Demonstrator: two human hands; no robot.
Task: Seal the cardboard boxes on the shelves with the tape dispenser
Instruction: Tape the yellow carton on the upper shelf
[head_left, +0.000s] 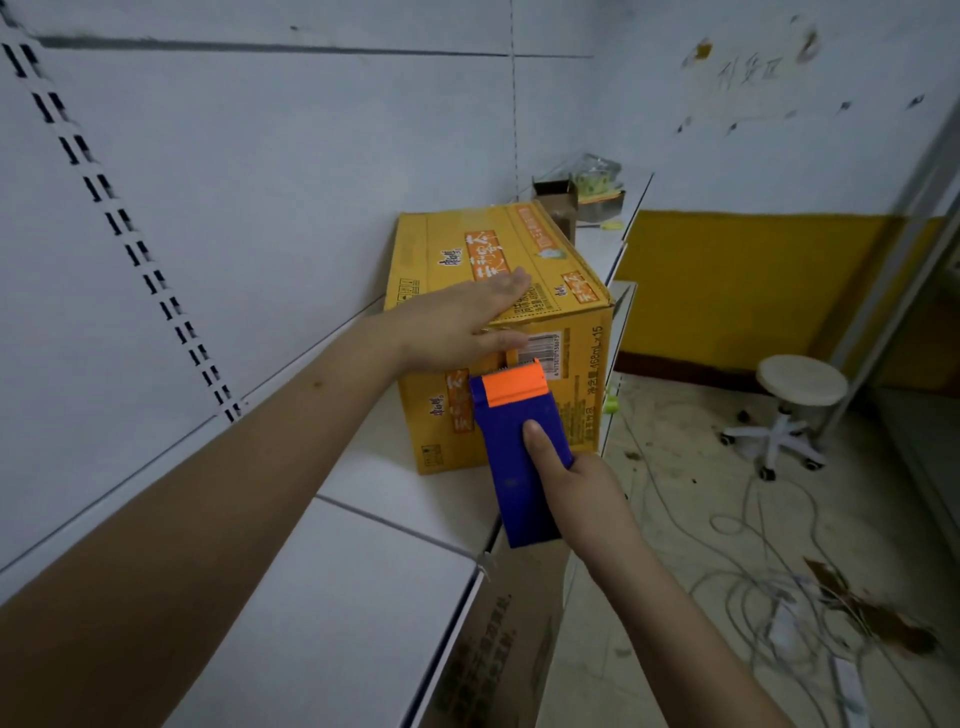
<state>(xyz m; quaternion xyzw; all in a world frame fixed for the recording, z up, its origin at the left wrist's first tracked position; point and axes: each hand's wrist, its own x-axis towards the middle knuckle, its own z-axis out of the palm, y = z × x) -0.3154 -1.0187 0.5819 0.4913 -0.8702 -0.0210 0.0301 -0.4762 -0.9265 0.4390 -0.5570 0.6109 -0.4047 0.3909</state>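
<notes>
A yellow cardboard box (566, 395) with orange labels stands on the white shelf (332, 613). My left hand (457, 322) lies flat on the box's top near edge, fingers straight, the thumb down over the front face. My right hand (576, 483) grips a blue tape dispenser (511, 457) with an orange head. The head touches the box's front face just below the top edge. A short strip of tape runs from the head up toward my left thumb.
A small open brown carton (558, 208) and a bag of items stand on the shelf behind the box. Another cardboard box (498, 644) sits under the shelf. On the floor to the right are a white stool (795, 410) and tangled cables (769, 597).
</notes>
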